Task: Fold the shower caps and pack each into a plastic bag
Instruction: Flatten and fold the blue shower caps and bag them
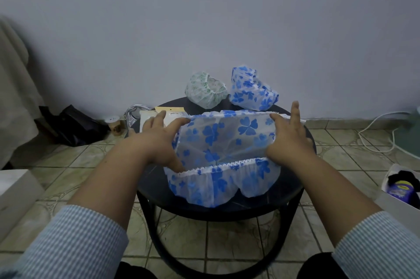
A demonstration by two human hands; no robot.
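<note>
A white shower cap with blue flowers (223, 142) is stretched open over the round dark table (293, 197). My left hand (159, 140) holds its left side, fingers along the far elastic edge and thumb inside the near edge. My right hand (288, 137) holds the right side, thumb on the far edge and index finger pointing up. At the table's back sit a crumpled green-patterned cap (205, 91) and a second blue-flowered cap (251, 90). Flat plastic bags with card labels (169, 114) lie at the back left, partly behind my left hand.
The table stands close to a pale wall on a tiled floor. A black bag (72, 126) and a small jar (114, 125) lie on the floor at left. A white cable (375, 133) runs at right. White boxes sit at both edges of the view.
</note>
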